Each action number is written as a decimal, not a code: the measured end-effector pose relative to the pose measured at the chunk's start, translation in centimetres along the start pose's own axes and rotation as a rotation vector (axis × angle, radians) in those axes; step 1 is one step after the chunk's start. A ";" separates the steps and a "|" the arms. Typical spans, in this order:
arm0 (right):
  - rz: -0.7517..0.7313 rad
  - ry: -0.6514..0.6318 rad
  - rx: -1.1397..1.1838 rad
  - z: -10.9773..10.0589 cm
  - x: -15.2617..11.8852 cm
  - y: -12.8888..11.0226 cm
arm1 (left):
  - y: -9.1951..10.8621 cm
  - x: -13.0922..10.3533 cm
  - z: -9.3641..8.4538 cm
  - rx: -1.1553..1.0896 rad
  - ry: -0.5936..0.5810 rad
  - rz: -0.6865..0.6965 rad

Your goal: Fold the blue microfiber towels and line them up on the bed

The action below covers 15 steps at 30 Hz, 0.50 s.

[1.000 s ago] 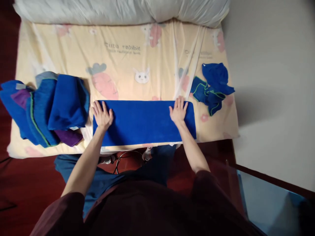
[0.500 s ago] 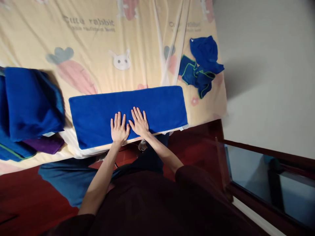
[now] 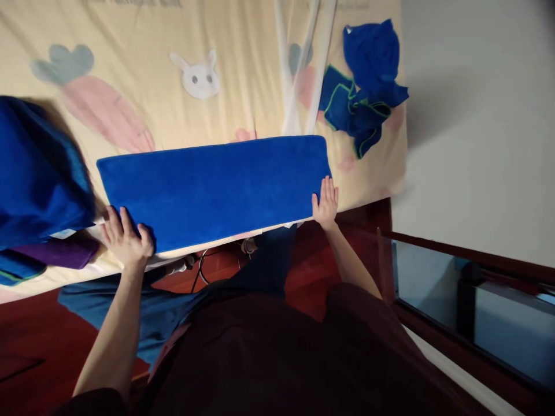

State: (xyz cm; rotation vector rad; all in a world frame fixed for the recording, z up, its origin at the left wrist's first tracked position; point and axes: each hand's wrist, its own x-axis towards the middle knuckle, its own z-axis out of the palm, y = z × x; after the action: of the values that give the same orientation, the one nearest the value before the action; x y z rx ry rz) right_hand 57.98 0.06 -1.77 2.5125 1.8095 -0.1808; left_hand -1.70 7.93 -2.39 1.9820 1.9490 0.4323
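A long blue towel [image 3: 217, 188] lies flat near the front edge of the bed, on a cream sheet [image 3: 243, 86] printed with carrots and a rabbit face. At the towel's lower left corner rests my left hand [image 3: 125, 238], palm down with fingers spread; part of that corner is hidden beneath it. My right hand [image 3: 326, 202] lies open along the towel's right edge, its fingers stretched out and pointing away from me. Neither hand grips the cloth.
A pile of blue cloths [image 3: 39, 179] stands at the left, with a purple cloth [image 3: 65, 251] under it. Crumpled blue cloths with green edging [image 3: 358, 110] lie at the far right. Beyond the bed rises a pale wall [image 3: 477, 127]; a dark-framed glass panel [image 3: 427, 283] is at lower right.
My hands have slid apart from the towel's middle, the left one to its left end and the right one to its right end. The view has shifted slightly.
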 end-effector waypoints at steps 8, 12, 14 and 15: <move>-0.067 0.096 0.003 2.2 -0.3 0.6 | 0.5 0.3 0.4 0.026 -0.017 -0.035; -0.062 0.089 0.020 2.4 -0.3 0.9 | 0.6 -0.1 0.0 0.054 0.012 -0.028; -0.042 0.054 0.018 2.0 -0.3 0.6 | 0.7 -0.3 -0.4 0.067 0.027 -0.021; -0.025 0.036 0.014 1.7 -0.3 0.2 | 0.9 -0.4 -0.5 0.070 0.030 -0.021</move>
State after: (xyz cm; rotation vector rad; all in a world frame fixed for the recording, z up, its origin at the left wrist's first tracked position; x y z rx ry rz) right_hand 57.99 -0.45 -3.38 2.5193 1.8604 -0.1510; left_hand -1.17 7.51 -1.54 2.0060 2.0276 0.3961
